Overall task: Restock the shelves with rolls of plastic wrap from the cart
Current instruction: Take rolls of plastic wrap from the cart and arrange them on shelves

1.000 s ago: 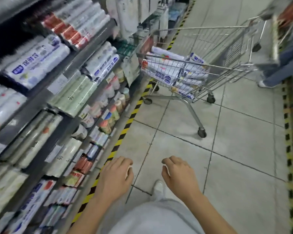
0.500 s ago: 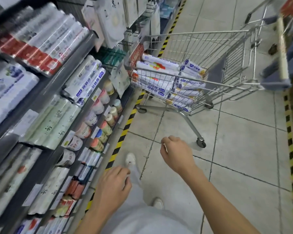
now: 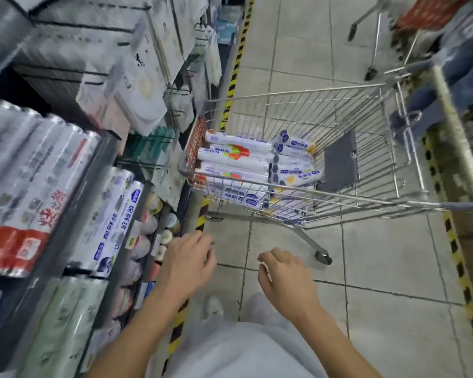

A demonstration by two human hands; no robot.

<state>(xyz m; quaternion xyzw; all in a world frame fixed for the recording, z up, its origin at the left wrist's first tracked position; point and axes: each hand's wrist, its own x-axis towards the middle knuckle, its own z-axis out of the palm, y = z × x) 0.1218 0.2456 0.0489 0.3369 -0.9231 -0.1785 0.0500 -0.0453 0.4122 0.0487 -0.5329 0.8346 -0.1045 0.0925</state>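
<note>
Our left hand (image 3: 187,264) hangs at 11 o'clock, just beside the shelves (image 3: 77,197), fingers loosely curled and holding nothing. Our right hand (image 3: 285,276), at 1 o'clock, is also slack and empty. The rolls (image 3: 235,156) lie heaped in the cart (image 3: 325,196) at 12 o'clock, well apart from both hands.

We see three likely risks. The cart stands on wheels, so if we lean on its rim as we reach in, it may roll away. The rolls look slick, and if we grab too many, some may slip to the floor. The shelves at 9 o'clock look full, so forcing a roll in could knock others out.
</note>
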